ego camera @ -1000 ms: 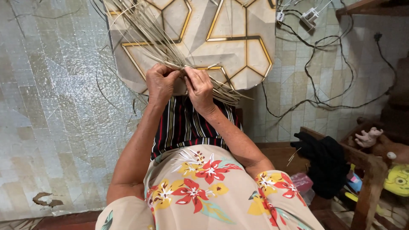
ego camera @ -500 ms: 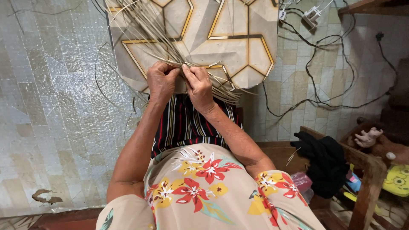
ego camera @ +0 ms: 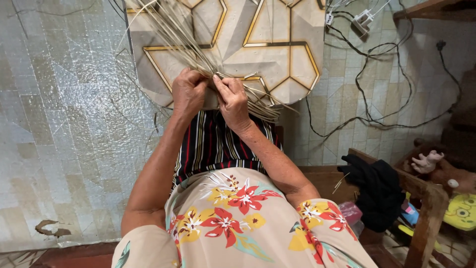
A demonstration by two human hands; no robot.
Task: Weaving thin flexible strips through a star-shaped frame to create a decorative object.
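Straw strands [ego camera: 198, 49] pinched in both raised hands, left [ego camera: 188, 92] and right [ego camera: 232, 99], each grip closed.

Bare forearms, no sleeves below elbow. Cream top [ego camera: 238, 223] splashed with red and yellow flowers, green leaves. Dark striped skirt [ego camera: 218, 146], red, white, yellow lines. No rings, no watch seen.

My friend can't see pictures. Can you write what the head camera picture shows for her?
A person's left hand and right hand pinch a bundle of thin, pale straw-like strips that fan upward, worked over a striped red-and-black cloth on the lap. Behind them a beige board with gold geometric lines leans on a tiled wall; a wooden chair stands on the right.
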